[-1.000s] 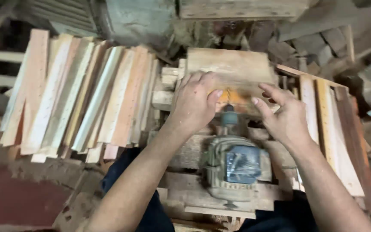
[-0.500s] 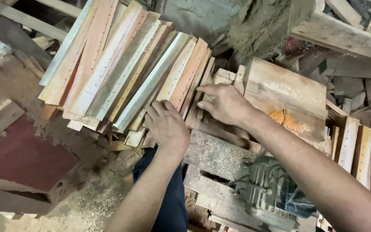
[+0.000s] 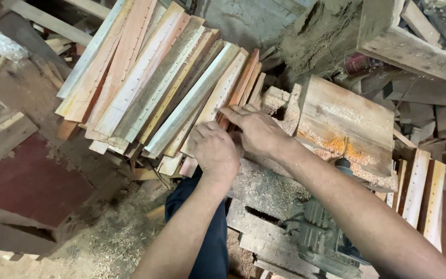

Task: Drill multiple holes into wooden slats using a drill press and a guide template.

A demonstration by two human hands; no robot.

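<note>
Slat [image 3: 218, 106]: end of leaning stack, beside sawdusty bench [image 3: 269, 188].
Right hand [image 3: 256, 130]: my fingers pinching slat's edge.
Left hand [image 3: 213, 150]: curled, steadying near end.
Tip: lift straight, neighbours undisturbed.

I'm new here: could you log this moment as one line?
left hand: on slats | right hand: fingertips on a slat end | motor: below

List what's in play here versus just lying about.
In play: left hand and right hand, both on the near end of the stack of wooden slats.

Lying about: sawdust-covered wooden block, electric motor, slats at right, red board.
</note>
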